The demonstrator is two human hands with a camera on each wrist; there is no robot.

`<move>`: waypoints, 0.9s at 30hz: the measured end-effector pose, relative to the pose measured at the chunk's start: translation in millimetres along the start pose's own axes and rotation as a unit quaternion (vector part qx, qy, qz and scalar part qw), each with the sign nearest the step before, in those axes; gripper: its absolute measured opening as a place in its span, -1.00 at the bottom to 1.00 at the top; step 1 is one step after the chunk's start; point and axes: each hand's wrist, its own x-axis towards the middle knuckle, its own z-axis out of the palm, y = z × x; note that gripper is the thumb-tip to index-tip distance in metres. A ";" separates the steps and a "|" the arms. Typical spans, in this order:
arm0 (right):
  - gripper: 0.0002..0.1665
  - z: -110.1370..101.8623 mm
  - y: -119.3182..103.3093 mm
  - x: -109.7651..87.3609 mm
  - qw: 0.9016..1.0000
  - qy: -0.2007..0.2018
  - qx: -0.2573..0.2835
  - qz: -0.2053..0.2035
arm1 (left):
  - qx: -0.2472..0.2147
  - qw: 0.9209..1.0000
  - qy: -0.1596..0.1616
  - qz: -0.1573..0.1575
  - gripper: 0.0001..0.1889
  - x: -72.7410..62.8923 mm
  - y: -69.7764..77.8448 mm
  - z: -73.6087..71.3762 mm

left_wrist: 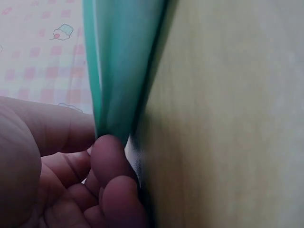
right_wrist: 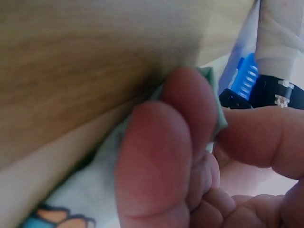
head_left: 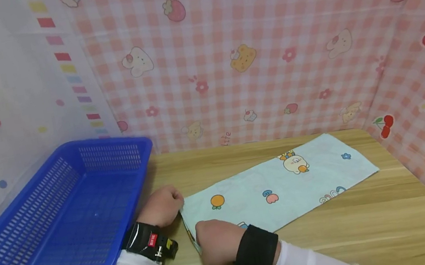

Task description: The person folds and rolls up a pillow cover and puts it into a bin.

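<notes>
A pale mint cloth with fruit and animal prints lies folded into a long strip, slanting across the wooden table. My left hand pinches its far left corner; the left wrist view shows the layered fabric caught between thumb and fingertips, close beside the tabletop. At the near left corner my right hand grips the cloth. In the right wrist view a bit of the cloth's edge pokes out between the thumb and the fingers. The short left edge runs between both hands.
A blue plastic basket with slotted walls stands on the left, right beside my left forearm. Wooden tabletop extends to the right and front. Pink checked fabric hangs as a wall behind and along the right side.
</notes>
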 end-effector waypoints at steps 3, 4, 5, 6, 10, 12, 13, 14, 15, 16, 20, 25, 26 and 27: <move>-0.87 -8.2 -4.0 -11.8 1.000 -0.001 0.017 0.005 | 0.010 1.000 -0.002 0.003 -0.76 0.4 1.6 -0.9; -0.88 -9.3 -4.2 -13.8 1.000 -0.002 0.018 0.005 | 0.014 1.000 -0.003 0.005 -0.75 0.8 1.8 -0.7; -0.88 -10.5 -4.6 -15.9 1.000 -0.001 0.019 0.006 | 0.015 1.000 -0.004 0.004 -0.74 1.3 2.5 -0.8; -0.88 -11.4 -5.0 -17.6 1.000 0.000 0.019 0.007 | 0.013 1.000 -0.008 0.000 -0.75 1.7 3.1 -0.9; -0.86 -12.1 -4.9 -19.4 1.000 0.000 0.014 0.008 | 0.014 1.000 -0.017 -0.010 -0.77 1.9 5.4 -0.6; -0.84 -11.0 -4.5 -19.0 1.000 -0.004 0.006 0.007 | 0.015 1.000 -0.019 -0.011 -0.78 1.6 6.7 -0.7; -0.83 -8.6 -2.8 -16.7 1.000 -0.007 0.000 0.006 | 0.018 1.000 -0.018 -0.009 -0.78 1.5 7.2 -0.6; -0.82 -7.9 -2.8 -16.5 1.000 -0.009 -0.003 0.006 | 0.020 1.000 -0.018 -0.006 -0.79 1.6 7.6 -0.6; -0.80 -7.2 -3.1 -16.6 1.000 -0.009 -0.008 0.005 | 0.021 1.000 -0.018 -0.005 -0.80 1.7 8.0 -0.6; -0.78 -6.6 -3.6 -16.8 1.000 -0.008 -0.016 0.003 | 0.024 1.000 -0.017 -0.004 -0.82 2.0 8.2 -0.3; -0.76 -5.3 -7.4 -18.9 0.999 0.003 -0.047 0.005 | 0.037 0.999 -0.014 0.000 -0.87 4.4 7.5 0.9; -0.81 -3.6 -11.3 -18.4 0.996 0.024 -0.087 0.004 | 0.060 0.998 -0.016 0.005 -0.91 7.3 6.2 1.1; -0.83 -3.3 -12.2 -18.0 0.995 0.027 -0.092 0.002 | 0.064 0.998 -0.017 0.003 -0.90 7.7 6.1 0.9; -0.85 -3.5 -13.3 -17.9 0.995 0.029 -0.096 -0.002 | 0.069 0.997 -0.017 0.001 -0.89 8.1 6.0 0.6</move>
